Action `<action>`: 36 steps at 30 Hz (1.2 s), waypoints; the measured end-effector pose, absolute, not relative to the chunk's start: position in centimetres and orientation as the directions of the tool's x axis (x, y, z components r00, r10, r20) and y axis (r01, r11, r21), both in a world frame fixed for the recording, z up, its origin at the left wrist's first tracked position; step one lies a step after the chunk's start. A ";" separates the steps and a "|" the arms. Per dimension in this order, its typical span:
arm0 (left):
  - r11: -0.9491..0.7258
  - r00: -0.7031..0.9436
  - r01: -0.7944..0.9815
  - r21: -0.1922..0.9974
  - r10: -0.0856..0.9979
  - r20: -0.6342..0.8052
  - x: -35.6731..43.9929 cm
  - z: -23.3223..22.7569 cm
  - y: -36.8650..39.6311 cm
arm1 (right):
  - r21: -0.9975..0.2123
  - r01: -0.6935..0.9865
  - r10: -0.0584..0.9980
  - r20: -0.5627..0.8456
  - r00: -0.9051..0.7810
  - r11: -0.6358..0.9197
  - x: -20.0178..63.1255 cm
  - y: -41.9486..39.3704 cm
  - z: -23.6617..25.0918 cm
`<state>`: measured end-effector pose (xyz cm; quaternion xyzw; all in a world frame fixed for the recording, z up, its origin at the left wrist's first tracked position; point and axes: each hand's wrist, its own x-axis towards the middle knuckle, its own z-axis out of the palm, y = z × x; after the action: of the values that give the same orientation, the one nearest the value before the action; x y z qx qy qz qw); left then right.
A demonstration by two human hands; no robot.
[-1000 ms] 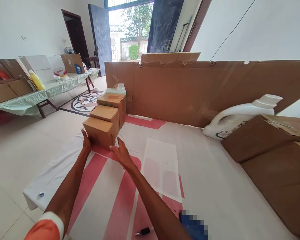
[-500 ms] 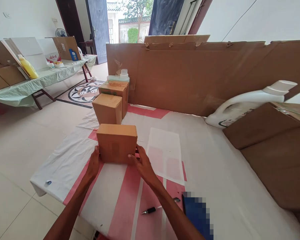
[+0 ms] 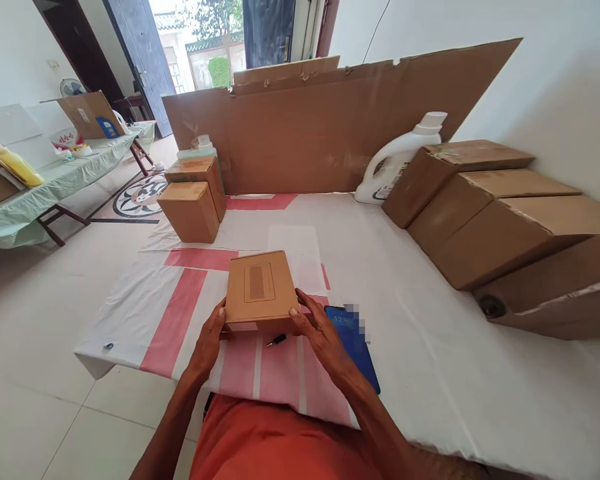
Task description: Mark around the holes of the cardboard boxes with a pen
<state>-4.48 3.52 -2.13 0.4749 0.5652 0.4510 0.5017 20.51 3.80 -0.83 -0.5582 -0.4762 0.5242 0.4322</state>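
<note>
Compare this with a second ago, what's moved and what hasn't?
The small brown cardboard box left the row at the table's far left and came to the near edge, held between left hand and right hand; its top now shows. The two other small cardboard boxes, white jug and black pen stayed put.

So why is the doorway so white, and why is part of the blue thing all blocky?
Head view: daylight through the open doorway is overexposed, washing out the outdoors. Head view: the phone has a pixelated patch over its top corner. Head view: the wide lens bends the cardboard sheet and stretches the edges. The small box between the left hand and right hand looks sharp.
</note>
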 end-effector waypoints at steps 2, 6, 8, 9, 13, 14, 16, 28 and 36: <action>0.181 -0.044 0.104 0.978 0.983 -0.178 -4.9 -2.0 2.9 | -0.987 0.051 0.988 -0.153 -0.001 -0.153 20.5 3.0 -1.2; 0.145 -0.054 0.191 0.971 0.989 -0.137 -5.5 -0.2 2.4 | -0.995 0.016 0.990 -0.104 -0.098 -0.103 20.4 2.5 -0.1; 0.063 -0.033 0.259 0.964 0.998 -0.056 -5.5 1.4 2.6 | -0.998 0.029 0.993 -0.053 -0.103 -0.050 20.5 2.9 1.0; 0.022 -0.023 0.291 0.957 1.000 -0.016 -5.5 2.1 2.8 | -0.999 0.050 0.997 -0.013 -0.078 -0.009 20.5 3.4 1.6; -0.064 -0.028 0.356 0.932 0.997 0.079 -5.0 4.0 4.0 | -0.972 0.185 0.988 0.155 0.025 0.148 21.0 5.7 3.4; -0.070 -0.043 0.359 0.931 0.995 0.091 -4.9 4.0 4.5 | -0.962 0.213 0.984 0.177 0.024 0.168 21.1 6.3 3.6; -0.082 -0.085 0.354 0.932 0.989 0.119 -4.7 3.5 5.5 | -0.948 0.257 0.982 0.191 0.000 0.185 21.2 7.6 3.8; -0.162 -0.204 0.262 0.951 0.954 0.219 -4.1 -0.9 12.8 | -0.985 0.126 0.987 0.101 -0.127 0.117 20.3 13.6 0.8; -0.169 -0.207 0.161 0.972 0.958 0.200 -2.9 -1.7 14.5 | -0.991 0.126 0.999 0.039 -0.035 0.043 20.0 13.8 0.5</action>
<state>-2.89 14.54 -1.72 0.5198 0.5380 0.5604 0.3554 20.00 13.79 0.45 -0.5121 -0.5491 0.4650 0.4691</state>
